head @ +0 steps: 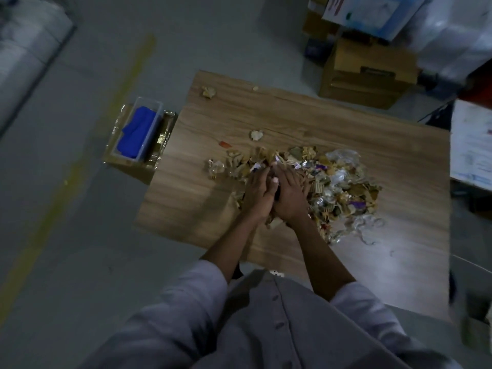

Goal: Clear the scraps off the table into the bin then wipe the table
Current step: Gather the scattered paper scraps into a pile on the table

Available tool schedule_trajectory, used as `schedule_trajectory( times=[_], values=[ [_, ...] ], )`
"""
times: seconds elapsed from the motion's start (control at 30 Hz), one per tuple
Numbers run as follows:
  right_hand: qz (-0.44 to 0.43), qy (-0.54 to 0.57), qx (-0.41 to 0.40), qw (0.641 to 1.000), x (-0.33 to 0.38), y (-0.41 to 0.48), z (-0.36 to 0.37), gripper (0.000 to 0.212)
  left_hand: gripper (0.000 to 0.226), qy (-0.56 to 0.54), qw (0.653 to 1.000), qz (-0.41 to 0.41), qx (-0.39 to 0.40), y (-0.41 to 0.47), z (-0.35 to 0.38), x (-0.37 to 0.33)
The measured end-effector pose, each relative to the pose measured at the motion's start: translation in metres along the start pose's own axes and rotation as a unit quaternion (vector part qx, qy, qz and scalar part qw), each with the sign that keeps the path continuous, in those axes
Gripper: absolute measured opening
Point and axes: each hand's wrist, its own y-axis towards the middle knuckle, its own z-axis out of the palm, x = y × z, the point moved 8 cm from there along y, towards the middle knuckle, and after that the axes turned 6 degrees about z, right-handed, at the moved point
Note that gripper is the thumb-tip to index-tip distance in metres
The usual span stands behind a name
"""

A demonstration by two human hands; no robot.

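A heap of paper, foil and plastic scraps lies on the wooden table. My left hand and my right hand are pressed side by side on the heap's left part, fingers fairly straight, cupping scraps between the palms. A few bits stick out under my wrists. Loose scraps lie apart: a crumpled one mid-table, a small orange piece and one at the far corner. A clear tub with a blue cloth rests on an open foil-lined cardboard box at the table's left edge.
Cardboard boxes are stacked on the floor behind the table. A white printed board juts in at the right edge. A yellow line runs along the grey floor on the left.
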Motion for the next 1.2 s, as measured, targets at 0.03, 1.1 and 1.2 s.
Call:
schedule_trajectory(
  times=[0.03, 1.1, 1.2],
  values=[
    [0.003, -0.024, 0.022, 0.999, 0.001, -0.002, 0.006, 0.067, 0.064, -0.007, 1.000, -0.016, 0.016, -0.003, 0.000, 0.004],
    [0.032, 0.047, -0.105, 0.993, 0.107, 0.227, -0.010, 0.052, 0.066, 0.299, 0.942, 0.050, -0.142, 0.244, -0.200, 0.048],
    [0.045, 0.036, -0.072, 0.996, 0.093, 0.271, -0.003, 0.056, 0.074, 0.343, 0.934, 0.029, -0.091, 0.292, -0.200, 0.065]
  ],
)
